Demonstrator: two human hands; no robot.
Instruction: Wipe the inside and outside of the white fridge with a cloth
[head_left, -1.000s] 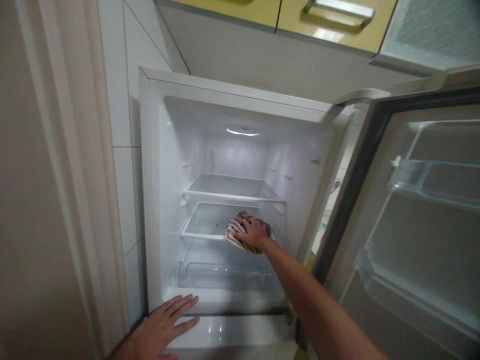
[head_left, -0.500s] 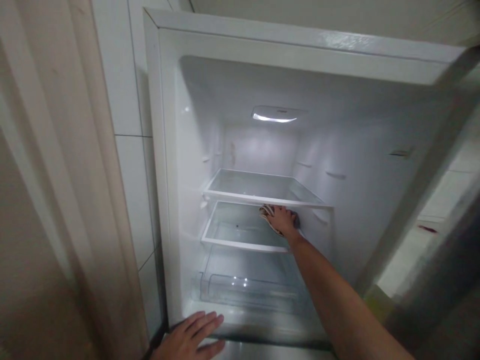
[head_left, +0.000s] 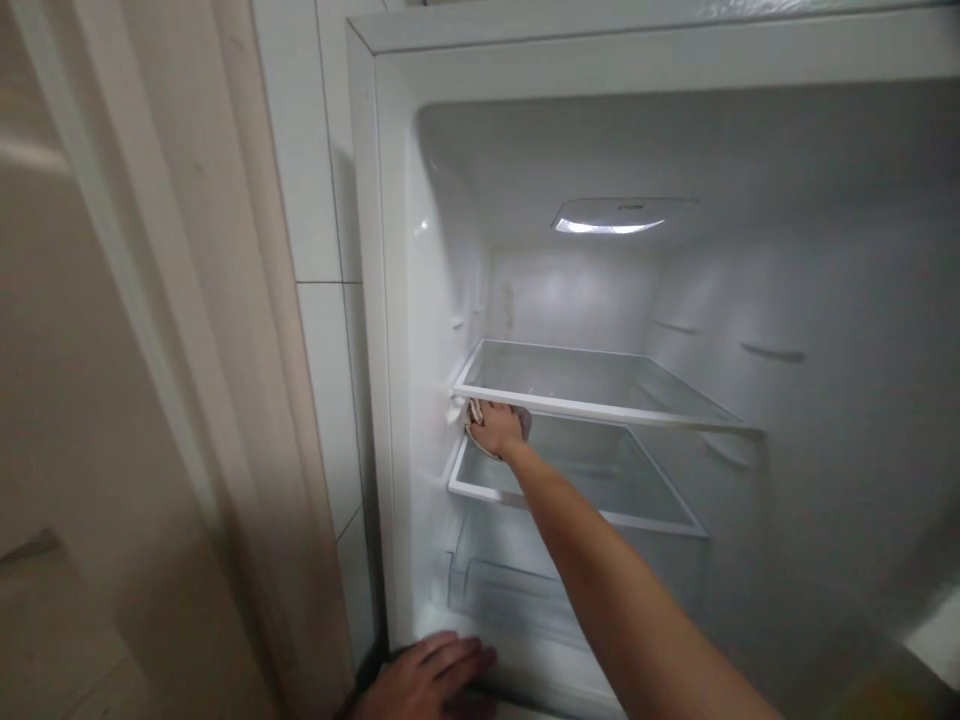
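The wall (head_left: 304,180) has pale tiles, next to the big white fridge (head_left: 373,250). Nearest, the left hand (head_left: 427,680) is low at the fridge's front edge, its grip loose and holding nothing. Farther in, the right hand (head_left: 499,430) has its grip on a cloth (head_left: 475,412), at the left side between the upper shelf (head_left: 577,378) and the lower shelf (head_left: 622,470). The light (head_left: 611,222) shines above.
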